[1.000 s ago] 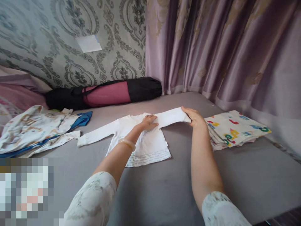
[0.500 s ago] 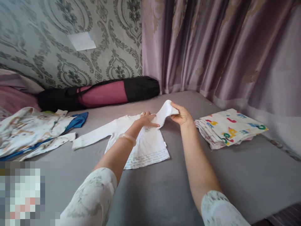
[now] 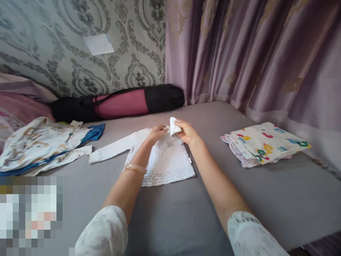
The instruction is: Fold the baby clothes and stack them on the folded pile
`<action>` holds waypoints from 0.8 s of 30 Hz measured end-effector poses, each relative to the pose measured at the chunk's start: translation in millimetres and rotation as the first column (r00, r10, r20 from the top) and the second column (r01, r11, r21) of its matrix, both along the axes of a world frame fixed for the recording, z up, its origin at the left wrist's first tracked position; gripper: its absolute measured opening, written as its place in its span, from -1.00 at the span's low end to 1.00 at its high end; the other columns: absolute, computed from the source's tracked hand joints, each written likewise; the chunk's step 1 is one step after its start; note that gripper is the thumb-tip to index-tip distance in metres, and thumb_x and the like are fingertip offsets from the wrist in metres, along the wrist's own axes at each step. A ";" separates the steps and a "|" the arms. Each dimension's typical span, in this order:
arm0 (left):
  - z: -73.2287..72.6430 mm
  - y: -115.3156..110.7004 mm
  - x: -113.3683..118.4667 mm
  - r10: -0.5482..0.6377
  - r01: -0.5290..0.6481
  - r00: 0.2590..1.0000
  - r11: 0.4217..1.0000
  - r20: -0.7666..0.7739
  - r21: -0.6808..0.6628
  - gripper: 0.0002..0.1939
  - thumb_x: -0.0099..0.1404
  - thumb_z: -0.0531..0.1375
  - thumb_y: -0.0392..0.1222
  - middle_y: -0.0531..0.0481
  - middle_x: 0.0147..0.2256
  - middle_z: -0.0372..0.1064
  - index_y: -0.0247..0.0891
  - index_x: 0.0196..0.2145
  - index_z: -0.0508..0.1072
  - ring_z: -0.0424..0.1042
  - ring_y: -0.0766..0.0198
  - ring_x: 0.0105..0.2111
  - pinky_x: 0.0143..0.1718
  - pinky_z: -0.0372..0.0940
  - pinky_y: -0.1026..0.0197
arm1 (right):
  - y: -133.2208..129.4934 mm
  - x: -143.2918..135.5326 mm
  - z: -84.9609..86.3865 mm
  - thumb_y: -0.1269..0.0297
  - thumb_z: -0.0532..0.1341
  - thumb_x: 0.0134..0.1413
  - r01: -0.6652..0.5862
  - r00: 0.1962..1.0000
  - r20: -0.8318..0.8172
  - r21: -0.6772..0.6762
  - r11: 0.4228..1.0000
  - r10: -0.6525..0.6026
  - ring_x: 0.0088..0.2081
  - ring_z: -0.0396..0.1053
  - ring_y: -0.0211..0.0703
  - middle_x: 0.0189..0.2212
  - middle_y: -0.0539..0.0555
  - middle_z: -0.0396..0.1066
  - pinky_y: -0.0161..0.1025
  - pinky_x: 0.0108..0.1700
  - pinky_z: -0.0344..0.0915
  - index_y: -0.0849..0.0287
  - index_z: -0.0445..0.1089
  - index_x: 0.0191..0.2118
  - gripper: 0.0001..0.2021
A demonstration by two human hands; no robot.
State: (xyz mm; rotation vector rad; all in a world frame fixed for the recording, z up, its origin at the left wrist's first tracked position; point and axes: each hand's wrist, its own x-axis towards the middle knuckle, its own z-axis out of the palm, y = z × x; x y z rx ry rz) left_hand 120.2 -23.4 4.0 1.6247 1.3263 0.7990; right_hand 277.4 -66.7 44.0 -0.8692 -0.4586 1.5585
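Observation:
A small white long-sleeved shirt (image 3: 174, 160) lies spread on the grey bed sheet, with a faint print on its chest and lines of lettering along the hem. My right hand (image 3: 188, 133) is closed on the cuff end of one sleeve, lifting it above the shoulder. That sleeve is bent back toward the collar. Over the upper part of the shirt near the neckline rests my left hand (image 3: 157, 133), its fingers stretched toward the raised sleeve and partly hidden. A pale bangle (image 3: 135, 168) is on the left wrist. The other sleeve lies straight out to the left.
To the right is a stack of folded printed clothes (image 3: 266, 142). Loose printed and blue clothes (image 3: 45, 142) lie at the left. Behind them a long black and maroon bag (image 3: 122, 103) runs along the wall, and purple curtains (image 3: 213, 53) hang at the back right.
My right hand has brought the sleeve's end inward to the left, folding it toward the collar. My left hand has slid off the chest print up to the neckline. The view has shifted slightly.

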 end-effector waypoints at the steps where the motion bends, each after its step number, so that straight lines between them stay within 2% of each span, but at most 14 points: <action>1: 0.4 -7.0 -8.4 0.100 -0.092 0.992 0.992 0.081 -0.089 -0.65 0.25 0.18 -0.07 -0.17 -0.22 0.45 -0.34 -0.09 0.43 0.45 0.19 -0.26 -0.22 0.34 0.18 | -0.1 -5.9 -3.1 0.59 0.22 0.01 0.016 0.999 0.033 0.005 1.000 -0.017 -0.37 0.46 -0.27 -0.42 -0.01 0.50 -0.36 -0.35 0.43 0.18 0.41 -0.20 -0.76; 3: 0.5 -21.2 -22.9 0.215 -0.167 0.950 0.962 0.227 -0.215 -0.67 0.30 0.15 -0.04 -0.21 -0.24 0.45 -0.37 -0.12 0.41 0.47 0.23 -0.33 -0.28 0.36 0.21 | -1.6 -19.3 -10.9 0.55 0.22 0.04 0.034 0.991 0.130 0.047 0.998 -0.039 -0.27 0.48 -0.25 -0.30 0.00 0.52 -0.31 -0.24 0.44 0.16 0.40 -0.11 -0.72; 5: -0.9 -32.9 -32.7 0.265 -0.167 0.895 0.945 0.358 -0.282 -0.61 0.35 0.09 0.03 -0.23 -0.25 0.44 -0.39 -0.09 0.37 0.48 0.23 -0.35 -0.30 0.38 0.21 | -5.4 -33.6 -20.7 0.48 0.23 0.07 -0.025 0.967 0.255 0.142 0.990 -0.012 -0.09 0.46 -0.21 -0.11 0.06 0.49 -0.25 -0.07 0.41 0.12 0.37 0.02 -0.64; 7: -3.6 -40.2 -37.7 0.297 -0.159 0.842 0.934 0.449 -0.320 -0.54 0.38 0.02 0.10 -0.23 -0.22 0.44 -0.38 -0.04 0.34 0.49 0.22 -0.33 -0.31 0.40 0.19 | -10.7 -46.7 -31.4 0.40 0.24 0.09 -0.190 0.911 0.403 0.228 0.955 0.085 0.10 0.35 -0.17 0.09 0.12 0.39 -0.20 0.10 0.31 0.10 0.30 0.13 -0.55; 9: -6.5 -43.5 -38.9 0.304 -0.148 0.812 0.933 0.498 -0.329 -0.50 0.39 -0.01 0.15 -0.22 -0.19 0.44 -0.36 0.00 0.33 0.49 0.21 -0.30 -0.33 0.42 0.20 | -15.9 -56.3 -41.4 0.36 0.23 0.12 -0.371 0.813 0.554 0.252 0.894 0.181 0.20 0.24 -0.14 0.19 0.18 0.28 -0.17 0.20 0.21 0.14 0.24 0.21 -0.49; 11: -8.5 -44.3 -38.1 0.311 -0.170 0.809 0.936 0.498 -0.308 -0.49 0.36 0.05 0.15 -0.19 -0.18 0.44 -0.33 0.04 0.31 0.49 0.22 -0.30 -0.36 0.41 0.24 | -19.7 -61.7 -49.2 0.33 0.21 0.14 -0.474 0.706 0.681 0.248 0.845 0.196 0.22 0.21 -0.11 0.20 0.19 0.26 -0.12 0.24 0.16 0.15 0.23 0.23 -0.48; 14: -11.1 -43.9 -36.3 0.376 -0.295 0.825 0.923 0.421 -0.247 -0.47 0.26 0.22 0.06 -0.11 -0.24 0.44 -0.28 0.08 0.28 0.47 0.28 -0.35 -0.39 0.38 0.30 | -21.8 -63.0 -55.3 0.34 0.20 0.15 -0.537 0.578 0.809 0.277 0.797 0.109 0.16 0.29 -0.07 0.12 0.12 0.37 -0.07 0.22 0.19 0.09 0.32 0.17 -0.55; 16: -14.3 -42.8 -36.3 0.388 -0.338 0.839 0.921 0.382 -0.193 -0.46 0.22 0.27 -0.02 -0.04 -0.32 0.43 -0.26 0.08 0.27 0.45 0.31 -0.40 -0.40 0.36 0.32 | -20.4 -60.7 -56.0 0.39 0.16 0.15 -0.577 0.508 0.859 0.291 0.763 0.057 0.09 0.37 -0.09 0.05 0.09 0.44 -0.09 0.17 0.25 0.08 0.39 0.10 -0.62; 18: -19.0 -40.6 -37.9 0.360 -0.335 0.859 0.933 0.365 -0.131 -0.46 0.21 0.26 -0.08 0.02 -0.39 0.41 -0.26 0.10 0.26 0.42 0.34 -0.44 -0.42 0.34 0.32 | -16.0 -55.7 -54.9 0.44 0.11 0.16 -0.584 0.465 0.885 0.296 0.756 0.012 0.02 0.42 -0.12 -0.02 0.10 0.48 -0.13 0.11 0.29 0.14 0.45 0.02 -0.66; 20: -24.0 -37.6 -41.0 0.326 -0.328 0.877 0.943 0.352 -0.056 -0.42 0.21 0.24 -0.12 0.07 -0.44 0.39 -0.26 0.15 0.22 0.37 0.37 -0.50 -0.44 0.31 0.34 | -9.0 -46.2 -52.3 0.45 0.09 0.16 -0.529 0.452 0.891 0.311 0.790 -0.048 -0.05 0.45 -0.15 -0.09 0.11 0.51 -0.18 0.06 0.31 0.20 0.48 -0.06 -0.70; 22: -28.3 -34.0 -44.7 0.297 -0.328 0.894 0.944 0.335 0.039 -0.36 0.20 0.21 -0.17 0.10 -0.47 0.36 -0.26 0.21 0.17 0.31 0.40 -0.55 -0.47 0.26 0.36 | -0.9 -31.2 -48.7 0.43 0.05 0.19 -0.385 0.427 0.892 0.330 0.862 -0.151 -0.09 0.46 -0.17 -0.14 0.11 0.52 -0.21 0.02 0.33 0.20 0.49 -0.11 -0.71; 24: -31.2 -30.7 -48.5 0.274 -0.334 0.907 0.930 0.319 0.152 -0.32 0.18 0.18 -0.21 0.11 -0.48 0.34 -0.25 0.25 0.13 0.25 0.41 -0.57 -0.49 0.22 0.36 | 5.4 -12.8 -44.9 0.41 -0.01 0.23 -0.190 0.326 0.905 0.346 0.919 -0.274 -0.07 0.44 -0.16 -0.12 0.12 0.51 -0.20 0.03 0.32 0.20 0.46 -0.08 -0.68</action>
